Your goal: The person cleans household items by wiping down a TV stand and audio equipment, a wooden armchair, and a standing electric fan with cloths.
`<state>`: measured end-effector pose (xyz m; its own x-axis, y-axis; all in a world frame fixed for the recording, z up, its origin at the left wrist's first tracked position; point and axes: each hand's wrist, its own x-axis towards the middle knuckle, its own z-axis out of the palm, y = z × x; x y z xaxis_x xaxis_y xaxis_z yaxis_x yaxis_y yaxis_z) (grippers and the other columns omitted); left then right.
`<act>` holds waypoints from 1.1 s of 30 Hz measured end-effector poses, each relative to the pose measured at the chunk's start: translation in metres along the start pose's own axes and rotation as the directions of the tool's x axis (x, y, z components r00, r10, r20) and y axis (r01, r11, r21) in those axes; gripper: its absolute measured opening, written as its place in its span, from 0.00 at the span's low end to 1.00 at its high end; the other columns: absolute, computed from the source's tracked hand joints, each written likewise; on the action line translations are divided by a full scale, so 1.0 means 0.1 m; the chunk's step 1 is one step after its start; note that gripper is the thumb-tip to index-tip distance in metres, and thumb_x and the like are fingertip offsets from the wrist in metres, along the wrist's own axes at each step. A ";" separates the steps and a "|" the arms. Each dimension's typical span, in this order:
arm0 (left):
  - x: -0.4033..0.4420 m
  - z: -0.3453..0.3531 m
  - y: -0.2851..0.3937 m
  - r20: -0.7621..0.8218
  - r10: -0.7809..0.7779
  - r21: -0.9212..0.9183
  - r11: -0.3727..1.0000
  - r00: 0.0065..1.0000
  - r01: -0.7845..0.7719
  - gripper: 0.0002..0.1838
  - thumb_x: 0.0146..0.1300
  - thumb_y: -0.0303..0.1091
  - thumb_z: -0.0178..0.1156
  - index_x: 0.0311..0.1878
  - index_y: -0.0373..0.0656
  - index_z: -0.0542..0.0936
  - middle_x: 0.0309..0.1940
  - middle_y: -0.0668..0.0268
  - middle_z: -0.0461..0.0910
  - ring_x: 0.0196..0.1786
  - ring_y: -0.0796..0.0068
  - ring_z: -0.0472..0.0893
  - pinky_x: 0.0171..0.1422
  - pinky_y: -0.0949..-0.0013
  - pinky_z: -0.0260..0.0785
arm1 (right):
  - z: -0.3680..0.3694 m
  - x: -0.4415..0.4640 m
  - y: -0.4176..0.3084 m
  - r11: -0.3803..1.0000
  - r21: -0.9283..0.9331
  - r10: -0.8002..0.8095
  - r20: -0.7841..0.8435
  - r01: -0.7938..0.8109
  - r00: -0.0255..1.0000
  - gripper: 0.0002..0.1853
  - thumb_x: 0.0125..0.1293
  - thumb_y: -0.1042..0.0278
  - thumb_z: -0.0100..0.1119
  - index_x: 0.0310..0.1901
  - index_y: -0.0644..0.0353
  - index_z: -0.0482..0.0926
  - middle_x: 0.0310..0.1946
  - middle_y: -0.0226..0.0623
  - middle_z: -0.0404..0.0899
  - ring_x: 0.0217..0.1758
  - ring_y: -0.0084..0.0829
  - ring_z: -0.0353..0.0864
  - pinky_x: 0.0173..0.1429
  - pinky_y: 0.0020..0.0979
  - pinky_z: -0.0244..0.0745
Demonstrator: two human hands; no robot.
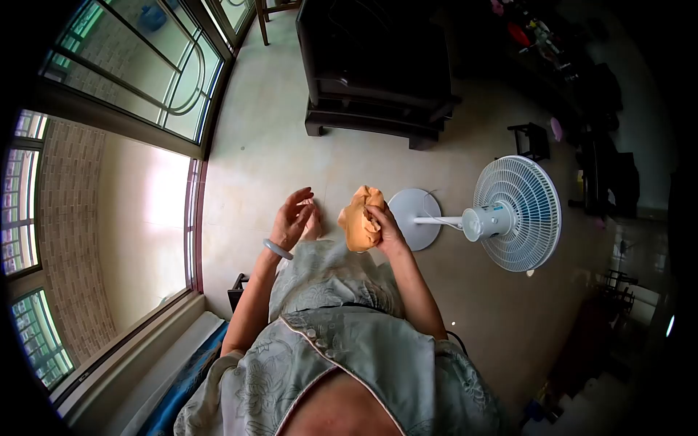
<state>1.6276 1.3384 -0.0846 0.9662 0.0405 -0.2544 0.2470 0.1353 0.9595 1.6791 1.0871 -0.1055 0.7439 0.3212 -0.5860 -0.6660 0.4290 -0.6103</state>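
Cloth (pixel 357 223) rests in right hand (pixel 387 227), left hand (pixel 292 219) apart.

From here the small items (pixel 549 43) at the upper right blur into shadow. The dark cabinet (pixel 374 58) runs past the top edge.

I'm looking into what seems to be a home: a pedestal fan (pixel 515 214) stands right of centre on a pale, smooth floor (pixel 273 109), dark, heavy furniture (pixel 378 65) fills the top of my view, and barred windows (pixel 138 62) with a sliding door frame (pixel 195 218) line the left.
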 end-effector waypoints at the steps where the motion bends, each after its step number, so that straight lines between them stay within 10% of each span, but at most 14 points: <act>1: 0.17 -0.15 0.08 -0.015 0.012 0.074 0.997 1.000 -0.011 0.25 0.73 0.34 0.57 0.70 0.40 0.67 0.63 0.59 0.75 0.57 0.72 0.79 0.60 0.66 0.72 | 0.04 0.08 -0.09 0.996 0.084 0.000 -0.027 0.002 1.000 0.27 0.65 0.66 0.64 0.64 0.55 0.67 0.52 0.34 0.76 0.51 0.28 0.81 0.54 0.32 0.81; 9: 2.13 -0.91 1.26 -0.147 0.444 0.507 0.801 0.884 -0.318 0.27 0.69 0.34 0.62 0.70 0.43 0.67 0.65 0.56 0.71 0.60 0.64 0.77 0.54 0.67 0.76 | -0.08 0.68 -1.06 0.975 0.087 -0.190 -0.130 0.203 0.973 0.26 0.66 0.67 0.66 0.63 0.55 0.67 0.54 0.34 0.75 0.56 0.31 0.79 0.57 0.36 0.81; 15: 3.72 -0.78 1.97 -0.060 0.737 0.835 0.407 0.673 -0.371 0.52 0.59 0.57 0.70 0.76 0.37 0.55 0.71 0.43 0.61 0.70 0.45 0.68 0.69 0.51 0.69 | -0.63 1.38 -2.31 0.890 -0.138 -0.455 -0.339 0.435 0.824 0.30 0.65 0.73 0.62 0.67 0.55 0.63 0.54 0.34 0.75 0.53 0.30 0.81 0.55 0.30 0.80; 19: 4.24 -0.56 2.01 -0.205 0.687 0.771 0.552 0.697 -0.316 0.53 0.57 0.62 0.69 0.73 0.33 0.60 0.68 0.37 0.65 0.72 0.42 0.66 0.74 0.51 0.62 | -0.85 2.00 -3.07 0.738 -0.475 -0.656 -0.338 0.480 0.675 0.38 0.65 0.74 0.57 0.74 0.54 0.53 0.65 0.40 0.65 0.66 0.34 0.72 0.68 0.33 0.71; 21: 4.43 -0.42 1.93 -0.156 0.767 0.795 0.472 0.622 -0.382 0.45 0.60 0.59 0.67 0.71 0.37 0.66 0.63 0.41 0.72 0.67 0.44 0.73 0.69 0.52 0.67 | -0.99 2.31 -3.29 0.644 -0.674 -0.706 -0.340 0.362 0.621 0.39 0.63 0.75 0.57 0.75 0.51 0.54 0.67 0.43 0.64 0.68 0.38 0.71 0.70 0.36 0.70; 22: 4.43 -0.41 1.87 -0.243 0.691 0.868 0.468 0.680 -0.165 0.36 0.63 0.57 0.65 0.66 0.43 0.73 0.57 0.47 0.79 0.59 0.46 0.79 0.61 0.54 0.73 | -1.05 2.47 -3.37 0.650 -0.671 -0.697 -0.342 0.356 0.630 0.39 0.63 0.75 0.57 0.75 0.51 0.54 0.67 0.43 0.64 0.68 0.38 0.71 0.70 0.36 0.70; 28: 4.44 -0.37 1.90 -0.284 0.625 0.904 0.427 0.728 -0.015 0.27 0.70 0.49 0.58 0.68 0.48 0.73 0.56 0.50 0.81 0.57 0.50 0.82 0.58 0.55 0.76 | -1.43 3.35 -2.94 0.001 -0.902 -0.703 -0.308 -0.432 0.641 0.35 0.63 0.61 0.62 0.71 0.39 0.60 0.72 0.45 0.47 0.71 0.57 0.55 0.67 0.47 0.73; 33: 4.42 -0.34 1.93 -0.278 0.595 0.913 0.408 0.754 0.014 0.25 0.72 0.44 0.56 0.69 0.48 0.71 0.56 0.50 0.81 0.58 0.50 0.82 0.60 0.54 0.76 | -0.82 3.50 -2.57 0.053 -0.894 -0.827 -0.289 -0.445 0.482 0.26 0.60 0.69 0.64 0.60 0.44 0.68 0.65 0.51 0.53 0.64 0.57 0.63 0.49 0.45 0.83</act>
<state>2.0999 1.4165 -0.0160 0.8554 0.3859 0.3455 0.1811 -0.8477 0.4986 2.1064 1.0199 -0.1971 0.8934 -0.4440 0.0687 -0.4158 -0.8749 -0.2483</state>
